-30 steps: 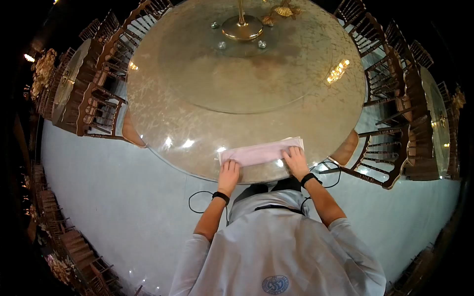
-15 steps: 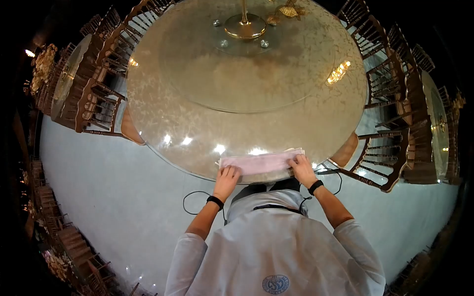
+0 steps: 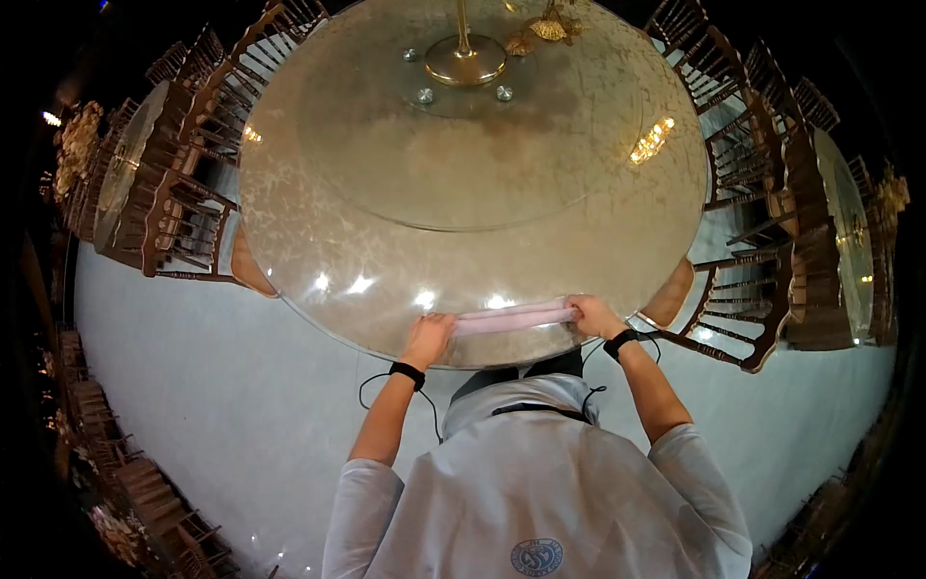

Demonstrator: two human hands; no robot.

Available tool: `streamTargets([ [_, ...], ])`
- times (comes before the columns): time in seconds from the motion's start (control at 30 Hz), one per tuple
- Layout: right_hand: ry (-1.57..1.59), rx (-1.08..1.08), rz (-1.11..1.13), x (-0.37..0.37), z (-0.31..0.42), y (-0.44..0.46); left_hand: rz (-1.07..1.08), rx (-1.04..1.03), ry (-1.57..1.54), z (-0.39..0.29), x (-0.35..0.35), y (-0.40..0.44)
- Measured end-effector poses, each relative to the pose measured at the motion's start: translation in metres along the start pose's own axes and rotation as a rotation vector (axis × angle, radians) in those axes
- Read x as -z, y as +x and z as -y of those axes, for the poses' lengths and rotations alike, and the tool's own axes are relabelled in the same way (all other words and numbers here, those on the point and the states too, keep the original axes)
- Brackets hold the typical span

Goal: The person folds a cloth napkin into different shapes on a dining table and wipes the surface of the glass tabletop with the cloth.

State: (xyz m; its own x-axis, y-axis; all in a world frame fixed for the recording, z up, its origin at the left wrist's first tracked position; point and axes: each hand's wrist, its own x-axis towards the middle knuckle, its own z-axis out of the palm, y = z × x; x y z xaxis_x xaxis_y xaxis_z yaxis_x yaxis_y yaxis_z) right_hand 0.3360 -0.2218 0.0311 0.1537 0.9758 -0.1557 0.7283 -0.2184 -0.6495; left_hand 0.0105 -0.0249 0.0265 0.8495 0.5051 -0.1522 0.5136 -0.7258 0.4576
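A pink cloth (image 3: 513,317), in a narrow folded or rolled strip, lies along the near edge of the round table (image 3: 424,261). My left hand (image 3: 430,337) is closed around its left end. At the right end, my right hand (image 3: 592,316) grips the cloth with curled fingers. The strip stretches fairly straight between both hands, close to the tabletop. The cloth's two ends are partly hidden under my fingers.
A gold stand (image 3: 465,62) rises from the glass turntable, with small clear knobs around its base. Gold ornaments (image 3: 550,29) lie beside it. Wooden chairs (image 3: 743,304) flank the table on both sides. A thin black cable (image 3: 370,384) loops near my waist.
The pink cloth has gone from a wider flat band to a narrower strip. Both hands have closed more around its ends, and the left hand has shifted slightly left.
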Motion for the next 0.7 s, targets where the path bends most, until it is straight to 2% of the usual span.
streamTargets([
  [0.07, 0.076, -0.186, 0.105, 0.0, -0.008, 0.007, 0.035, 0.029, -0.019, 0.0, 0.001, 0.005],
  [0.13, 0.127, -0.263, 0.086, 0.001, -0.007, 0.013, 0.056, 0.102, -0.019, 0.001, -0.003, 0.008],
  [0.2, 0.178, -0.338, 0.075, -0.003, -0.006, 0.016, -0.014, 0.06, -0.023, 0.002, -0.005, 0.009],
  [0.27, 0.063, -0.345, -0.033, -0.01, -0.005, 0.018, -0.084, 0.022, -0.022, 0.001, -0.003, 0.008],
  [0.3, 0.064, -0.344, -0.029, -0.013, -0.002, 0.018, -0.091, 0.088, -0.01, -0.004, 0.002, 0.009],
  [0.37, -0.177, -0.258, -0.281, -0.02, 0.003, 0.016, -0.097, 0.156, 0.002, -0.009, 0.005, 0.008],
  [0.4, -0.177, -0.257, -0.28, -0.017, 0.01, 0.017, -0.136, 0.166, 0.087, -0.011, 0.004, 0.008],
  [0.47, -0.526, -0.216, -0.437, -0.003, 0.034, 0.017, -0.173, 0.176, 0.171, -0.015, 0.004, 0.009],
  [0.53, -0.564, -0.234, -0.396, -0.008, 0.039, 0.023, -0.252, 0.061, 0.394, -0.02, 0.001, 0.01],
  [0.57, -0.601, -0.249, -0.354, -0.011, 0.041, 0.024, -0.248, 0.057, 0.39, -0.025, -0.002, 0.013],
  [0.63, -0.587, -0.275, -0.269, -0.019, 0.053, 0.024, -0.225, -0.207, 0.389, -0.036, -0.008, 0.017],
  [0.7, -0.57, -0.286, -0.189, -0.027, 0.056, 0.025, -0.239, -0.205, 0.38, -0.042, -0.02, 0.022],
])
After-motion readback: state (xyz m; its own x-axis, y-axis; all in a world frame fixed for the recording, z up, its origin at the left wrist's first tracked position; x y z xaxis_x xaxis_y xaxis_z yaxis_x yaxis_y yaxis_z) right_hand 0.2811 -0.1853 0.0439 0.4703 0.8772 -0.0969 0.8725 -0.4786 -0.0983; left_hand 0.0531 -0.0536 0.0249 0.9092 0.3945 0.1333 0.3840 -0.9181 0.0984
